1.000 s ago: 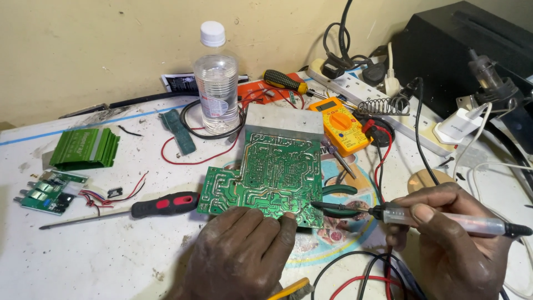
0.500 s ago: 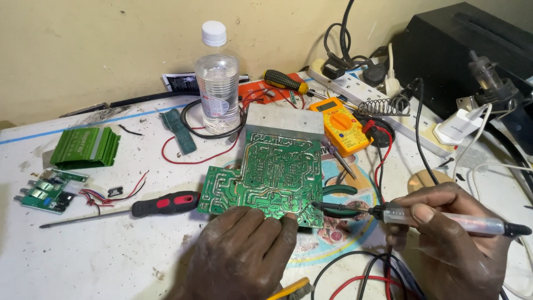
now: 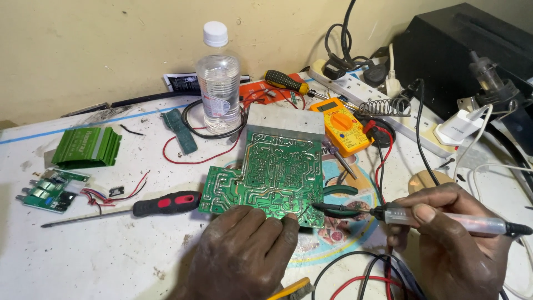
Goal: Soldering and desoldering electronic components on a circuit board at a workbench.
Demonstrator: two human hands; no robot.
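Circuit board (image 3: 272, 175) solder-side up on bench (image 3: 100, 261) | left hand (image 3: 244, 253) pins near edge to steady it | right hand (image 3: 449, 239) grips soldering iron (image 3: 444, 219) pen-style, tip at board's corner

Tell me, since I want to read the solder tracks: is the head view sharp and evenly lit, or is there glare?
Head view: soft, even light, faint shadows; green circuit board sharp, tracks legible; small glints near its lower edge by the left hand; clear bottle shows highlights; right hand with the soldering iron in focus.
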